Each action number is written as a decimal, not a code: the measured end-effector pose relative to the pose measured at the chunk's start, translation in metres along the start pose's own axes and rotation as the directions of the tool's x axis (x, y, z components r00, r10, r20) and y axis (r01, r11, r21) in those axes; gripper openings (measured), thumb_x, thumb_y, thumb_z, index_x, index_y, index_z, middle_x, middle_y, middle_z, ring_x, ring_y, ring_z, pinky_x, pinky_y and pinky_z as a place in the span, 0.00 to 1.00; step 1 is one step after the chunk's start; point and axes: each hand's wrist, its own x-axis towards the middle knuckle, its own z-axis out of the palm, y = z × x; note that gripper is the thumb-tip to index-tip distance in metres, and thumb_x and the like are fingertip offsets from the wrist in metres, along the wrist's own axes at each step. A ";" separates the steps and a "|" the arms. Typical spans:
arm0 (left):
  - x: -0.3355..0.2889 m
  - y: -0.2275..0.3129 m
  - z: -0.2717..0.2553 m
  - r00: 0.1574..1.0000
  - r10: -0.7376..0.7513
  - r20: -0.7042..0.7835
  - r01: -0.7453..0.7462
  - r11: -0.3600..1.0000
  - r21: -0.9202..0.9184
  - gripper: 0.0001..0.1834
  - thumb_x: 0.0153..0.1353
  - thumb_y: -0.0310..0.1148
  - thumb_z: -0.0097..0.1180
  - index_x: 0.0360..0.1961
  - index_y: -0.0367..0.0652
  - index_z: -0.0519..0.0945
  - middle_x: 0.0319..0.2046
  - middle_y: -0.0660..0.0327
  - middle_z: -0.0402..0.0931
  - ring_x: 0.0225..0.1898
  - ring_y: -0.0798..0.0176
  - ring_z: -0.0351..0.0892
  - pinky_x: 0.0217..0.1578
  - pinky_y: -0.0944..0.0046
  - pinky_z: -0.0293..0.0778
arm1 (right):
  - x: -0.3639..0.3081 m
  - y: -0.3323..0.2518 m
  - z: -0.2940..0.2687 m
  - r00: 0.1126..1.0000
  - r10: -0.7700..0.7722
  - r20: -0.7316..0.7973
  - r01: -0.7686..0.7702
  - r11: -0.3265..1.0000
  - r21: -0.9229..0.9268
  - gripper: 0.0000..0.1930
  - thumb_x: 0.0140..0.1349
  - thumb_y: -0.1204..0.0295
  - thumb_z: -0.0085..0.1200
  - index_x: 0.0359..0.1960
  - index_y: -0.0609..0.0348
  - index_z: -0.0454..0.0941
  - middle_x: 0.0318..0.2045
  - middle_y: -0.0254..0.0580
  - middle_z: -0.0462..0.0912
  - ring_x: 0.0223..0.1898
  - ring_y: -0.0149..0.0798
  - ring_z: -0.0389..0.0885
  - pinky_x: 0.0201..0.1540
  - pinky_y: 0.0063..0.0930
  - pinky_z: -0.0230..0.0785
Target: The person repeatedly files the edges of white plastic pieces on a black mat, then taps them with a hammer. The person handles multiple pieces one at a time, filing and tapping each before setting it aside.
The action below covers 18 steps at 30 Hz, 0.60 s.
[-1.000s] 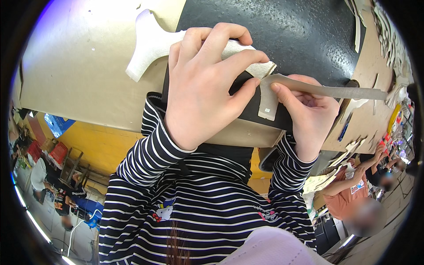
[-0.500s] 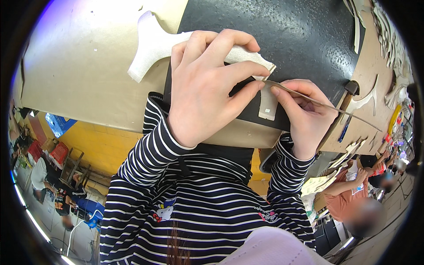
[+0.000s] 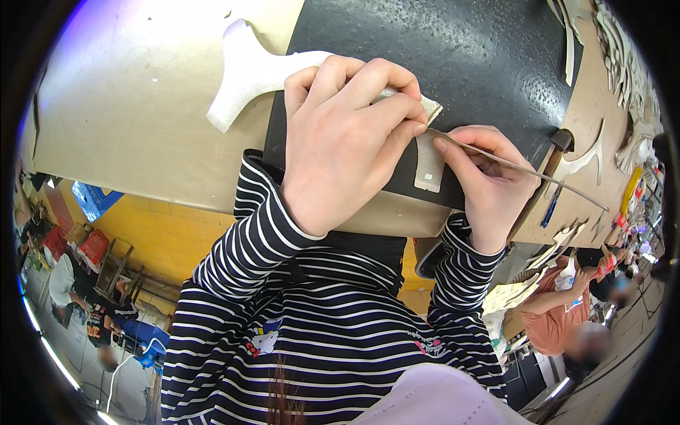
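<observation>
A white Y-shaped piece of leather-like material [image 3: 248,74] lies partly on a black board, with its right arm running beneath my left hand [image 3: 354,134]. That hand is closed, its thumb and forefinger pinched together at the piece's right end; the fingers cover part of it. A long, thin grey-brown strip [image 3: 524,168] is gripped in my right hand [image 3: 489,173], between thumb and curled fingers. Its near end meets my left fingertips, while the other end sticks out to the right. Between my hands lies a flat grey-brown piece [image 3: 428,166] with a small white mark.
Under the work is the black board [image 3: 496,57], on a beige-covered table [image 3: 142,127]. To the right lie a hammer [image 3: 563,139], a blue pen [image 3: 551,207] and a yellow tape roll [image 3: 632,191]. Cut pieces [image 3: 623,64] are heaped at the far right. Other people sit further off.
My left thumb and forefinger have closed together at the end of the white piece, and the hand has shifted slightly right and down. My right hand and the strip have barely moved.
</observation>
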 end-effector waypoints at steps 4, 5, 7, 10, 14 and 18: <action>-0.003 0.001 0.000 1.000 0.002 0.015 -0.002 1.000 0.004 0.06 0.49 0.32 0.70 0.29 0.50 0.85 0.40 0.75 0.79 0.43 0.67 0.73 0.52 0.60 0.57 | 0.000 0.000 0.001 1.000 0.005 0.001 -0.005 0.999 0.034 0.06 0.54 0.83 0.69 0.34 0.66 0.86 0.32 0.36 0.85 0.30 0.24 0.82 0.32 0.14 0.75; -0.004 0.002 0.001 1.000 0.005 0.010 -0.005 1.000 0.000 0.07 0.48 0.31 0.70 0.29 0.50 0.84 0.39 0.75 0.79 0.43 0.67 0.73 0.52 0.60 0.58 | -0.001 0.000 0.002 1.000 -0.002 0.001 0.002 0.999 0.037 0.06 0.54 0.83 0.68 0.34 0.66 0.86 0.32 0.36 0.85 0.30 0.24 0.82 0.32 0.14 0.75; -0.005 0.003 0.005 0.997 0.048 -0.063 -0.045 0.998 0.045 0.07 0.46 0.30 0.70 0.28 0.50 0.84 0.38 0.74 0.78 0.43 0.67 0.74 0.54 0.59 0.59 | -0.001 0.001 0.003 1.000 -0.012 -0.001 0.012 0.999 0.041 0.07 0.55 0.83 0.68 0.35 0.67 0.85 0.33 0.36 0.85 0.30 0.24 0.83 0.32 0.14 0.75; -0.007 0.003 0.011 0.984 0.113 -0.134 -0.097 0.988 0.120 0.07 0.46 0.30 0.68 0.26 0.49 0.81 0.38 0.74 0.77 0.45 0.68 0.75 0.56 0.56 0.59 | -0.001 0.001 0.003 1.000 -0.018 -0.004 0.018 0.999 0.033 0.07 0.55 0.83 0.68 0.35 0.67 0.85 0.32 0.37 0.85 0.30 0.24 0.83 0.32 0.14 0.75; -0.009 0.004 0.011 0.986 0.089 -0.141 -0.076 0.993 0.090 0.08 0.45 0.29 0.70 0.27 0.49 0.84 0.36 0.73 0.78 0.45 0.66 0.76 0.59 0.56 0.58 | -0.001 -0.001 0.004 1.000 0.012 -0.005 -0.012 0.999 0.034 0.07 0.55 0.83 0.68 0.35 0.67 0.85 0.32 0.37 0.85 0.30 0.24 0.83 0.33 0.14 0.75; -0.006 0.002 0.001 0.999 0.015 -0.031 -0.016 1.000 -0.021 0.08 0.47 0.30 0.70 0.30 0.48 0.84 0.41 0.72 0.80 0.47 0.64 0.76 0.59 0.57 0.59 | -0.002 0.002 0.004 1.000 0.009 -0.013 -0.008 0.997 0.079 0.07 0.55 0.82 0.68 0.35 0.68 0.85 0.31 0.36 0.85 0.30 0.24 0.83 0.33 0.14 0.75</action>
